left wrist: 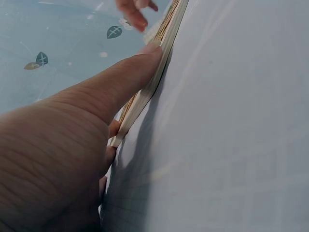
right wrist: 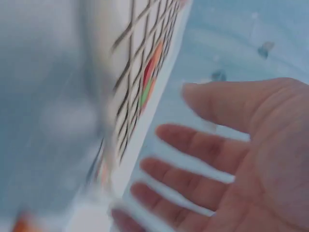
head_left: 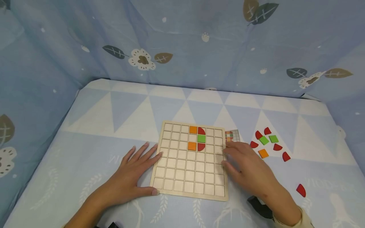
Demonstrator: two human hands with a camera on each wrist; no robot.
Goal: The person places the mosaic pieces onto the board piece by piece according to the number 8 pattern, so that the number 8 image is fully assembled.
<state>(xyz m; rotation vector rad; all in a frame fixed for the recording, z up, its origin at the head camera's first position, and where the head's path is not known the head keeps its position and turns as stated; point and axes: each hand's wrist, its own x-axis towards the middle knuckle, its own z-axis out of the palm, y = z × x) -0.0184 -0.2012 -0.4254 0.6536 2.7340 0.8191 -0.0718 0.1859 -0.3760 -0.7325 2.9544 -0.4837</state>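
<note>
A wooden grid board (head_left: pixel 181 164) lies flat on the table, with an orange square (head_left: pixel 193 129), another orange square (head_left: pixel 192 146), a green square (head_left: pixel 201 138) and two red quarter-circle tiles (head_left: pixel 201 130) in its upper middle cells. My left hand (head_left: pixel 128 179) is spread at the left side, thumb by the front corner and fingertips at the edge. In the left wrist view its thumb (left wrist: pixel 130 70) presses the board's rim. Beside the right edge hovers my right hand (head_left: pixel 251 167); the right wrist view shows its fingers (right wrist: pixel 188 183) loosely extended, holding nothing.
A small printed pattern card (head_left: pixel 233 136) lies at the board's upper right, partly behind the right hand. Farther right are several loose red quarter-circles (head_left: pixel 286 156), two green squares (head_left: pixel 273 139) and an orange square (head_left: pixel 263 153). One red tile (head_left: pixel 301 190) lies nearer the front.
</note>
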